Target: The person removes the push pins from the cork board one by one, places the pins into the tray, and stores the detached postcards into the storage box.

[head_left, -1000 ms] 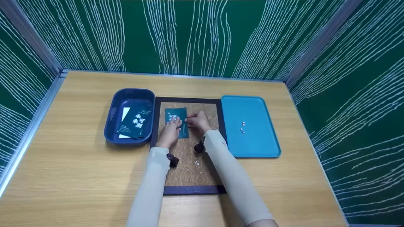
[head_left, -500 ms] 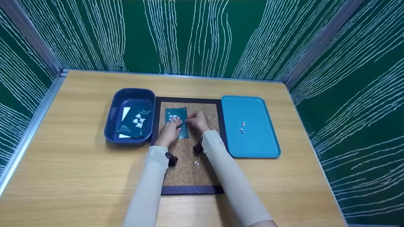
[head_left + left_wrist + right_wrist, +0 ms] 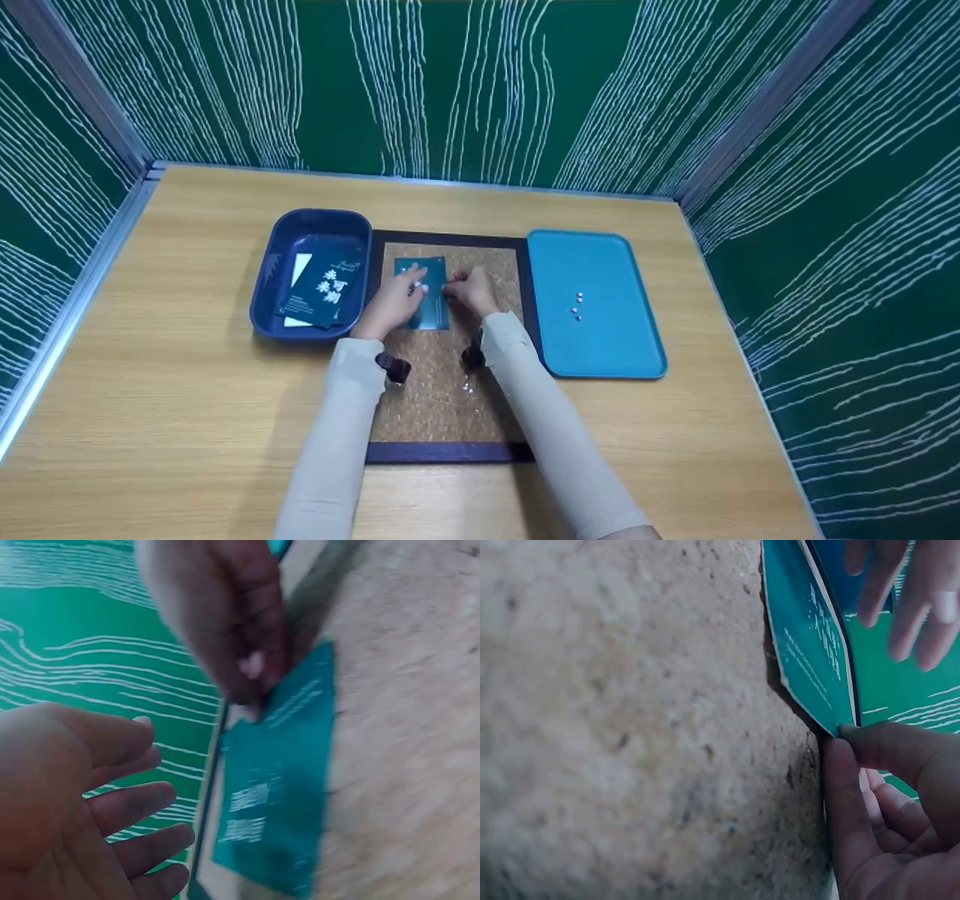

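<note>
A dark green card (image 3: 433, 315) with white print lies on the upper part of a cork board (image 3: 431, 412). My right hand (image 3: 474, 291) pinches the card's right edge between thumb and index finger, and the right wrist view shows that edge bent up off the cork at the fingertips (image 3: 845, 754). A small pinkish-white thing (image 3: 253, 664) shows among the right fingers in the left wrist view. With fingers spread and nothing in it, my left hand (image 3: 394, 301) is above the card's left side, covering part of the print.
Left of the board stands a dark blue bin (image 3: 259, 300) holding more green cards (image 3: 319, 296) and a white one. A turquoise tray (image 3: 600, 345) on the right bears several small pale pieces (image 3: 578, 298). Tiny shiny clear bits (image 3: 468, 386) lie on the lower cork.
My left hand has lifted from the card and shifted a little left, its fingers spreading. The right hand stays at the card's right edge.
</note>
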`<action>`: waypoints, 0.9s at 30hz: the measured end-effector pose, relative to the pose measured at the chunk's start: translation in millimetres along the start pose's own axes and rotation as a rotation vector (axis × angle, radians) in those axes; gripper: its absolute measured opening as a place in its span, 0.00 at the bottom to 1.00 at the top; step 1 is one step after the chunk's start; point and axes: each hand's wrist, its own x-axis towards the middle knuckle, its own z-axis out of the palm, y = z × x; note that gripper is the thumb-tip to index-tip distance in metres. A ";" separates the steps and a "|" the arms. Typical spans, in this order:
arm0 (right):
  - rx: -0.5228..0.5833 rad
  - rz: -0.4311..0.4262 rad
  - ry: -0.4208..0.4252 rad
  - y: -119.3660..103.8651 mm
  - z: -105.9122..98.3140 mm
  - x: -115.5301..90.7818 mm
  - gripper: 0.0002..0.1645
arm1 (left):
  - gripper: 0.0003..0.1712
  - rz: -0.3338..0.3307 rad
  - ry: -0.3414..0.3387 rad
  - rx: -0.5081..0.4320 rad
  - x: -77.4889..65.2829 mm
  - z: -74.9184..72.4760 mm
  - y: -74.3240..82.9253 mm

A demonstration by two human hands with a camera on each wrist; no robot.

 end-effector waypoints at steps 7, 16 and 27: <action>0.012 0.026 0.002 1.3 0.8 -1.9 0.03 | 0.28 0.002 0.070 -0.044 -10.9 -31.5 6.7; 0.053 0.011 0.013 1.8 3.3 -2.0 0.03 | 0.27 0.071 0.203 -0.078 -33.2 -84.3 -3.7; 0.031 0.000 -0.002 -0.8 -0.9 -4.4 0.05 | 0.28 0.015 0.415 -0.135 -63.2 -130.5 -55.0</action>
